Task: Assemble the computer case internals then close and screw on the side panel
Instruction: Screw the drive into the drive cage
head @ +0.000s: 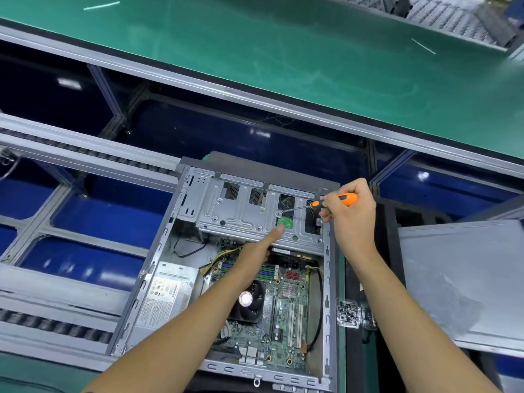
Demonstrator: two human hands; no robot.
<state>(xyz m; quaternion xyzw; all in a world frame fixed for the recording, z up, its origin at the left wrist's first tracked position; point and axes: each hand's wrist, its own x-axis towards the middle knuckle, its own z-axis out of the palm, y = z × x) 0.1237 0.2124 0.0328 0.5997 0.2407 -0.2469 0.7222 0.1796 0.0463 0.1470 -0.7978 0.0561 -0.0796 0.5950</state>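
From the head camera, the open case (181, 251) lies flat at centre on the desk (351, 321), its board (283, 307) exposed. At the case's 12 o'clock end sits the metal drive cage (243, 211). The right hand (350, 207) grips an orange-handled screwdriver (331, 201) — fingers curled round the handle, the shaft slanting toward 8 o'clock with its tip on a screw (279, 213) on the cage. The left hand (262, 246) reaches over the board, index finger straight and pointing toward 1 o'clock, its tip resting on the cage just below the screw; the other fingers are hidden. The side panel (459, 282) lies apart at the case's 3 o'clock. The power supply (167, 293) sits at 8 o'clock inside — the fan (249, 302) beside it.
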